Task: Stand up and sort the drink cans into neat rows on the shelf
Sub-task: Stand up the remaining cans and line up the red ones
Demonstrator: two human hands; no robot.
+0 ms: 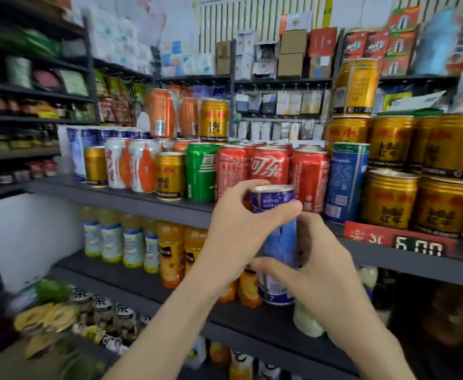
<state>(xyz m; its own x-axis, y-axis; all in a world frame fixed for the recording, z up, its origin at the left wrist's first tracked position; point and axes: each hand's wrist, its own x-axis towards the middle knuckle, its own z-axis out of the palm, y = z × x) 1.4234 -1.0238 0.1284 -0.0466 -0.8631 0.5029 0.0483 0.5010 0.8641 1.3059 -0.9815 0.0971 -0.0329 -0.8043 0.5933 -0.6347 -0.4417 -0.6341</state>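
I hold a tall blue and purple drink can (pixel 279 242) upright in the air in front of the shelf (pixel 131 200). My left hand (pixel 241 229) grips its top part, thumb across the front. My right hand (pixel 315 267) grips its lower part from the right. Behind it on the shelf stand red cola cans (pixel 270 165), a green can (pixel 200 172), gold cans (pixel 170 175), white and orange cans (pixel 131 165) and a tall blue can (pixel 346 182). Orange cans (pixel 162 113) and a gold one (pixel 214 119) are stacked on top.
Stacked gold cans (pixel 422 176) fill the shelf's right side above a red price tag (pixel 397 239). Bottled drinks (pixel 131 245) stand on the shelf below, jars (pixel 101 311) lower still. Boxes and packets fill the upper racks (pixel 279 80).
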